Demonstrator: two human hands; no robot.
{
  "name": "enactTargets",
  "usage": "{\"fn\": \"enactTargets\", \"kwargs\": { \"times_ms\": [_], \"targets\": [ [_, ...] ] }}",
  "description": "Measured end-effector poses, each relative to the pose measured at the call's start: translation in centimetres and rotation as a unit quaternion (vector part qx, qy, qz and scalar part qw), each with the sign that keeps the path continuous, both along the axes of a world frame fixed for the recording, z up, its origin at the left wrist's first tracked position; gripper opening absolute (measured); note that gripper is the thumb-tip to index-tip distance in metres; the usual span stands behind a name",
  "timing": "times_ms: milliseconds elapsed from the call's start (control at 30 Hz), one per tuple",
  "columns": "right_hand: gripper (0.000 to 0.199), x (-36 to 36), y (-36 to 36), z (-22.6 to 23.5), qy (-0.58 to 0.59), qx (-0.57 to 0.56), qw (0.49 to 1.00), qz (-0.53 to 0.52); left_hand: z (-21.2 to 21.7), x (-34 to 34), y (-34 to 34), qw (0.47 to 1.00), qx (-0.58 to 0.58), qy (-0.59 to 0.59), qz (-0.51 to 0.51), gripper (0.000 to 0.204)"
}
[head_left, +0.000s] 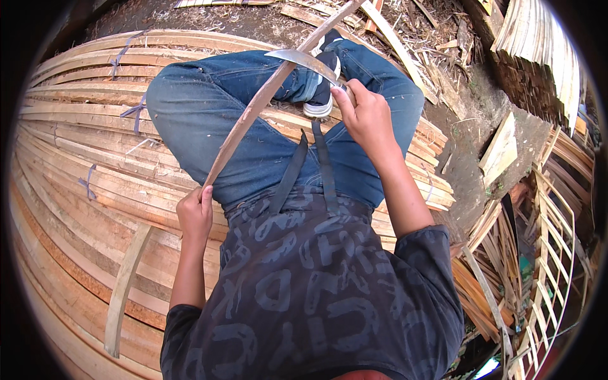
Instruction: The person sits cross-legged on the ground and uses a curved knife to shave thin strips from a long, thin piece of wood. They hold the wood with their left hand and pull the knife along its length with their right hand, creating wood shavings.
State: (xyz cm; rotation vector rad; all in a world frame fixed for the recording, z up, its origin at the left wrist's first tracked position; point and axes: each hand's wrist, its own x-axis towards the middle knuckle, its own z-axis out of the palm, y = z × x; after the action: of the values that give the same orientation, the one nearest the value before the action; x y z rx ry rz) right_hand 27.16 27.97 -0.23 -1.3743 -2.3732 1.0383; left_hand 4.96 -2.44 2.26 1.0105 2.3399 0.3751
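My left hand (195, 213) is closed around the near end of a long wooden strip (248, 115). The strip slants up and away over my lap, its far end beyond my shoes. In my right hand (367, 118) is the handle of a curved knife (311, 61), shaped like a small sickle. Its blade lies across the strip's upper part, the tip reaching past the strip's left edge. From this angle I cannot tell how deeply the blade touches the wood.
I sit cross-legged on bundles of long wooden strips (82, 164) tied with blue cord (134, 113). A loose short slat (130, 285) lies on them at left. Shavings and offcuts cover the ground ahead. Stacked thin boards (538, 38) and a wooden lattice (550, 272) stand at right.
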Motion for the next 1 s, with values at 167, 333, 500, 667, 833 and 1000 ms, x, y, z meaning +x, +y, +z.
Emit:
{"fn": "enactTargets", "kwargs": {
  "times_ms": [167, 333, 500, 667, 833, 1000],
  "targets": [
    [0.039, -0.7, -0.1, 1.0, 0.025, 0.025, 0.999, -0.008, 0.8, -0.3, 0.0, 1.0, 0.025, 0.007, 0.003, 0.038],
    [0.041, -1.0, -0.3, 3.3, 0.038, 0.028, 0.999, -0.002, 2.4, -1.0, -0.9, 1.0, 0.006, 0.003, 0.012, 0.04],
    [0.044, -1.6, -1.2, 1.7, 0.007, 0.032, 0.999, 0.035, 1.3, -1.5, -4.1, 0.999, -0.028, 0.02, -0.005, 0.038],
    [0.045, -1.8, -2.2, 0.0, -0.028, 0.052, 0.996, 0.06, 1.0, -1.2, -4.5, 0.996, -0.038, 0.07, -0.04, 0.037],
    [0.047, -1.9, -2.8, -0.5, -0.072, 0.056, 0.992, 0.085, 0.2, -0.8, -4.6, 0.997, -0.034, 0.067, -0.027, 0.038],
    [0.049, -0.7, -2.3, -1.3, -0.115, 0.076, 0.986, 0.089, 0.3, -0.8, -4.2, 0.994, -0.034, 0.094, -0.036, 0.039]
  ]
}}
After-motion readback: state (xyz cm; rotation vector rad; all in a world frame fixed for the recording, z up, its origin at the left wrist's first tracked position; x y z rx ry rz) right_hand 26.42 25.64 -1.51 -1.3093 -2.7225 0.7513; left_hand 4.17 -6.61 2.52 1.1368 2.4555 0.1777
